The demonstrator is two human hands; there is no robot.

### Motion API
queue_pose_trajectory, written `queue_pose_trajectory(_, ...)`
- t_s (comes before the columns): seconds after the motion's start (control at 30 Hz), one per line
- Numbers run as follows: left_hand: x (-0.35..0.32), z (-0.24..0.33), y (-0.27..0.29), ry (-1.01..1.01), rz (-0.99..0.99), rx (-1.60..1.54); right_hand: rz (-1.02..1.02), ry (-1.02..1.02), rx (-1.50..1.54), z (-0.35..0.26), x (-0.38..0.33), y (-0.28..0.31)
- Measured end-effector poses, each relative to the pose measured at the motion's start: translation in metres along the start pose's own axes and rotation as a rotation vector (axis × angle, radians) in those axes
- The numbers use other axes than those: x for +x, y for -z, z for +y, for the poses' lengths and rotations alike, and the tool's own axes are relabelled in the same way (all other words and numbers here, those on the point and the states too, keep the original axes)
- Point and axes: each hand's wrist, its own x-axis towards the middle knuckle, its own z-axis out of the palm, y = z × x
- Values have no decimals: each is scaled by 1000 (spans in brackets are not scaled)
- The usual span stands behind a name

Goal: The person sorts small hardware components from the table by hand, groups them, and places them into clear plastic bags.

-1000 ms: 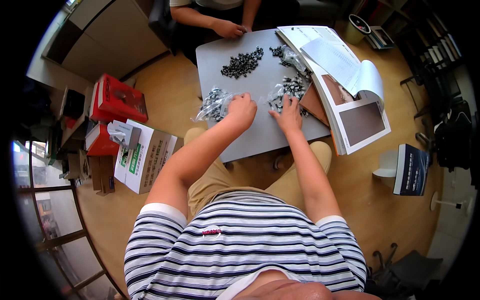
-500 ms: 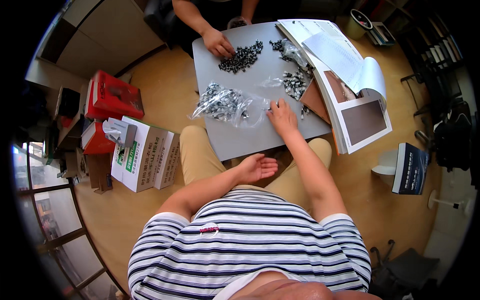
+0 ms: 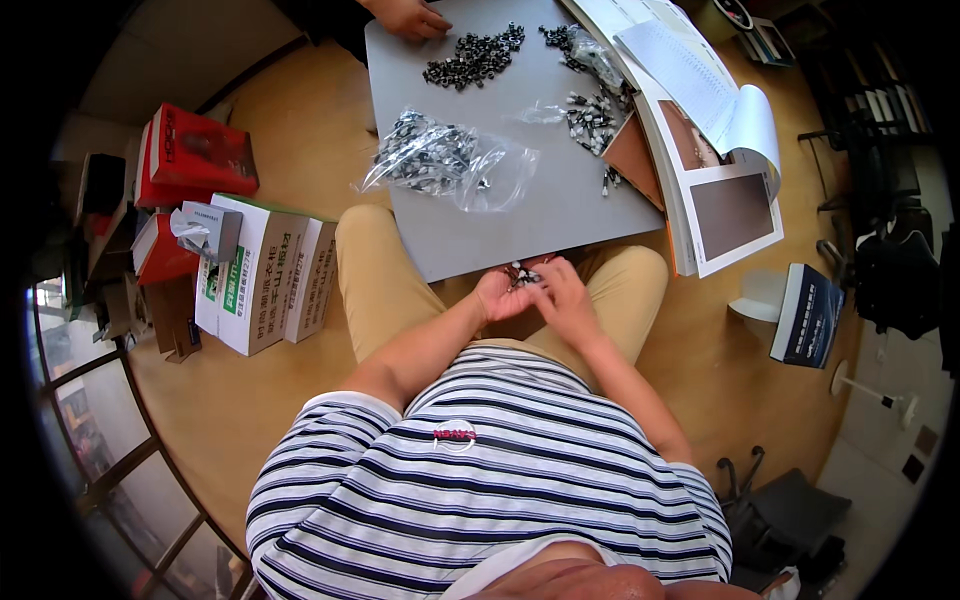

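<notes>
My left hand [image 3: 497, 298] is cupped, palm up, just below the near table edge, with several small black-and-white parts [image 3: 521, 276] lying in it. Bent fingers of my right hand [image 3: 568, 302] meet the left one over these parts. Whatever the right fingertips pinch is hidden. On the grey table [image 3: 470, 245] beyond lies a clear plastic bag [image 3: 425, 155] full of similar parts. To its right is a loose pile of black-and-white parts [image 3: 592, 122]. A heap of small black pieces [image 3: 474, 55] sits farther back. Another person's hand [image 3: 408, 18] rests near that heap.
Large open sample books [image 3: 735, 215] overhang the table's right side, with curled paper sheets [image 3: 690, 75] on top. White boxes [image 3: 262, 280] and red boxes [image 3: 200, 155] stand on the floor at left. A dark blue book [image 3: 808, 315] stands at right. A chair [image 3: 790, 520] is behind on the right.
My right hand has come back from the table to my left hand, which now has small parts in it. The other person's hand has left the black heap. The view has shifted slightly.
</notes>
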Motion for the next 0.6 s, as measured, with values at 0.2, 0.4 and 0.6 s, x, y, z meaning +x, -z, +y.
queue_pose_trajectory(0.2, -12, -2, -15, 26, 176, 35, 108, -311, 331, 17, -5, 21)
queue_pose_trajectory(0.4, -18, -9, -28, 119, 11, -67, 46, -47, 221, 13, 1, 19)
queue_pose_trajectory(0.6, -10, -13, -110, -1, 39, 66, 124, 33, 164, -1, 26, 65)
